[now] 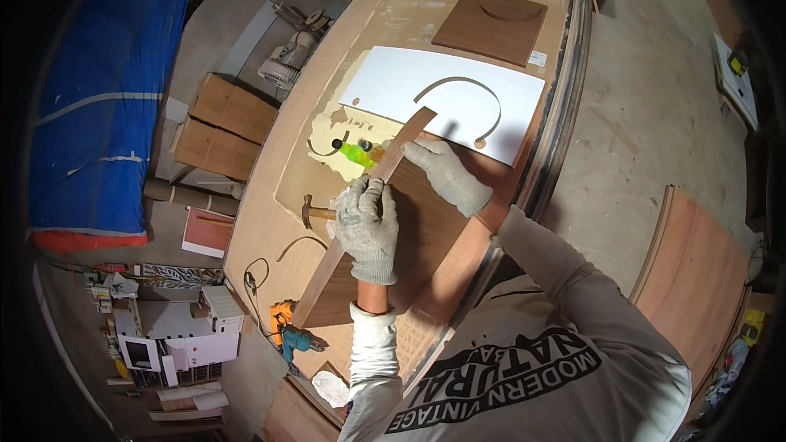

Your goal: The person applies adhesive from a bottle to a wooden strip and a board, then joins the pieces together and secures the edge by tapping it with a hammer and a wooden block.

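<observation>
A dark brown wooden panel [422, 237] is tilted up on the workbench in front of me, its long narrow edge facing up and left. My left hand [366, 225], in a grey-white knit glove, has its fingers curled over that edge about midway along. Farther up, my right hand [446, 173], gloved alike, grips the panel near its far end with the fingers together. Beside the edge lie a bottle of bright yellow-green liquid [354, 151] with a black cap and a hammer [309, 213]. The left palm and the fingers' undersides are hidden.
Beyond the panel lie a white board [442, 74], a curved thin strip [495, 102] and a brown board [491, 26]. A teal power drill [299, 342] and an orange tool [282, 312] sit at the near left. Cardboard boxes [217, 143] and a motor [285, 61] stand left.
</observation>
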A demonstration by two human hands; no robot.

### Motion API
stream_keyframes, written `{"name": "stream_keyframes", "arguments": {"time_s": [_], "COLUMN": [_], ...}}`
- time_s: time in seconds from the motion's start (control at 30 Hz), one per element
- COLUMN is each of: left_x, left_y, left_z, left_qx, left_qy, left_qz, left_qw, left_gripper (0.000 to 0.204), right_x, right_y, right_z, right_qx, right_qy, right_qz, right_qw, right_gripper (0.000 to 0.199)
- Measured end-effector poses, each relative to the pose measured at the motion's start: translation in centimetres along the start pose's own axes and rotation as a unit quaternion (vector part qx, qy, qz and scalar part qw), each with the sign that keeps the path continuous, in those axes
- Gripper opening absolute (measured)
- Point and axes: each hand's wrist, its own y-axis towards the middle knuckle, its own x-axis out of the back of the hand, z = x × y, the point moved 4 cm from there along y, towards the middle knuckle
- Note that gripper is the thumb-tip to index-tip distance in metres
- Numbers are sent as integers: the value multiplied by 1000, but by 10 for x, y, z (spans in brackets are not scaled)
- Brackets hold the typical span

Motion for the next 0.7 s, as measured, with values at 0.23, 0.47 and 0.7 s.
{"name": "stream_keyframes", "arguments": {"time_s": [0.23, 0.47, 0.7], "left_x": [0, 7, 15], "left_y": [4, -5, -2], "left_z": [-3, -4, 7], "left_qx": [5, 16, 61], "left_qy": [-17, -15, -56], "left_qz": [9, 4, 79], "left_qw": [1000, 1000, 993], "left_gripper": [18, 16, 14], "right_x": [-1, -40, -75], "right_y": [-32, -5, 12], "right_z": [51, 131, 101], "right_qx": [-93, 372, 386], "right_qy": [27, -462, -575], "right_qz": [-187, -75, 141], "right_qw": [978, 802, 707], "right_gripper": [32, 31, 19]}}
